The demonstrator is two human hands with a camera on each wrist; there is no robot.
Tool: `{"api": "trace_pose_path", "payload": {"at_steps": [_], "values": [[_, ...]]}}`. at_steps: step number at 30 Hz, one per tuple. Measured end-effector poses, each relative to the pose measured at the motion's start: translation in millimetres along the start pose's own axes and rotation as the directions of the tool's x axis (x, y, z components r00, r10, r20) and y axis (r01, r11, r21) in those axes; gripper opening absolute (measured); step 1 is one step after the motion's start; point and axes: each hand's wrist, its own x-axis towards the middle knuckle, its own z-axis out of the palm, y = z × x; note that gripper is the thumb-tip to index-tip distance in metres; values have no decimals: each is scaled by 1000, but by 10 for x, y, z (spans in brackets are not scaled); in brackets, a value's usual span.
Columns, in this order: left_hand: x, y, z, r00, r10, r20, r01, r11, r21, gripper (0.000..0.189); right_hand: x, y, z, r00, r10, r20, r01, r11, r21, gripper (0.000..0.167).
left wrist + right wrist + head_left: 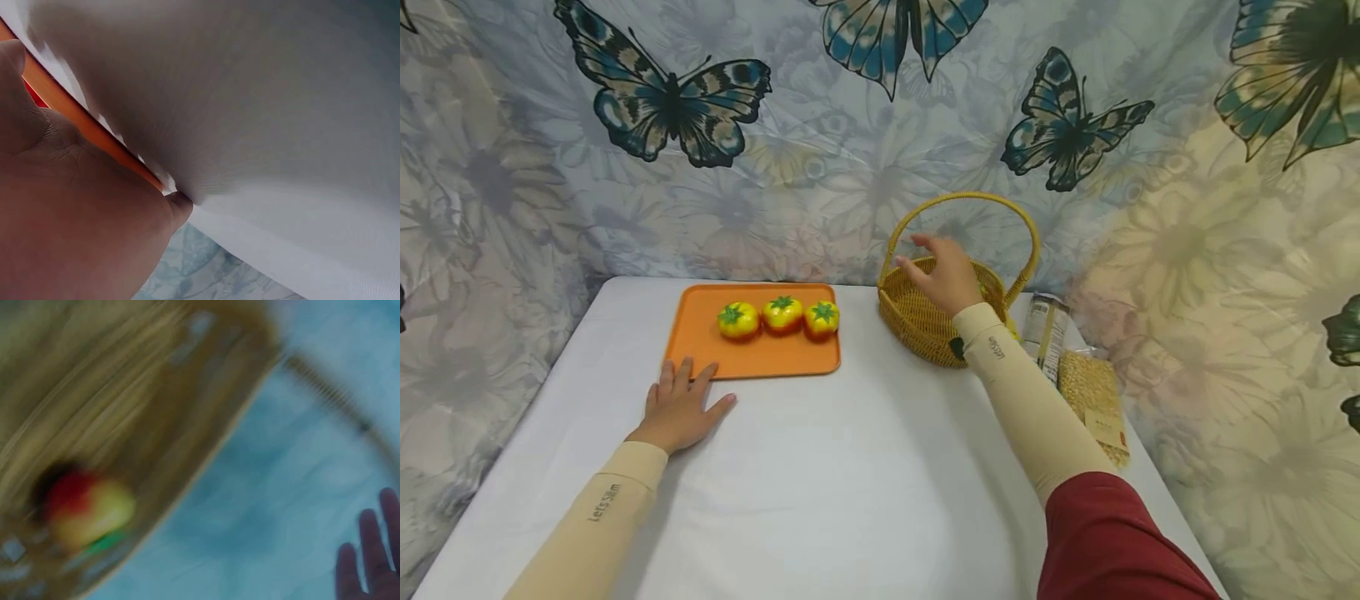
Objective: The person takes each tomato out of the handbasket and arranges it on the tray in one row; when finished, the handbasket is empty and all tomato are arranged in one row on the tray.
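Observation:
My left hand (677,414) lies with spread fingers at the near left edge of an orange tray (760,360), fingertips over its rim. Three tomato-like fruits, yellow and red with green leafy tops, sit in a row on the tray; the middle fruit (782,315) lies slightly farther back. Over a wicker basket (913,333) with a tall arched handle hovers my right hand (950,275), fingers extended and nothing held. Inside the basket, the blurred right wrist view shows another red-and-yellow fruit (90,509).
Right of the basket stands a cylindrical package (1045,329) with a printed label. A clear bag of pale yellow grains (1092,400) lies near the right edge of the white table (850,483). A butterfly-print cloth (880,167) hangs behind.

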Motion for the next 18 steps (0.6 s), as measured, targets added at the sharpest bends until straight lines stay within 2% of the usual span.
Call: {"api": "trace_pose_path", "payload": {"at_steps": [3,7,12,18], "values": [[-1,4,4,1000,-6,-3,6,1000,1,98,16,462,-155,992,121,40,-119,992,-45,72],[3,3,29,1000,-12,-4,12,1000,4,99,20,958,-213,968,199,152,-172,970,-173,81],[-10,19,34,1000,-17,-2,17,1000,1,97,47,1304,-208,899,293,327,-200,937,-288,92],[-35,45,25,1000,-19,4,19,1000,-16,97,106,1408,-180,807,375,455,-248,916,-315,97]]}}
